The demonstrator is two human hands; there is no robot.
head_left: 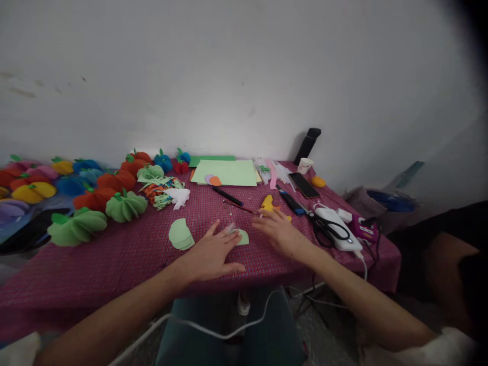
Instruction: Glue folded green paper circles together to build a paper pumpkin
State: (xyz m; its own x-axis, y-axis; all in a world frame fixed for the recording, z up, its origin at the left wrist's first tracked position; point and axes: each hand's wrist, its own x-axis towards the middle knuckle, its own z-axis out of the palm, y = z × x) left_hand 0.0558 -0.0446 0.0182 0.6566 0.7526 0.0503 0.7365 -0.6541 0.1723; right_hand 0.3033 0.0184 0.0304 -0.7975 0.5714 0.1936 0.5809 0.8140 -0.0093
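Observation:
My left hand (211,254) lies palm down on the table with its fingers spread. Its fingertips touch a small light green paper piece (243,237), partly covered by the hand. Left of that hand rests a short stack of rounded light green paper pieces (181,235). My right hand (281,235) hovers with fingers stretched beside a yellow glue gun (268,203) and overlaps its near end. I see nothing held in the right hand, though its underside is hidden.
Folded paper pumpkins (125,206) crowd the left side, beside shredded paper (162,192). Green sheets (226,172) lie at the back. On the right are black scissors (328,229), a blue cutter (290,201), a phone (304,185), a paper cup (305,165) and a white power strip (343,239).

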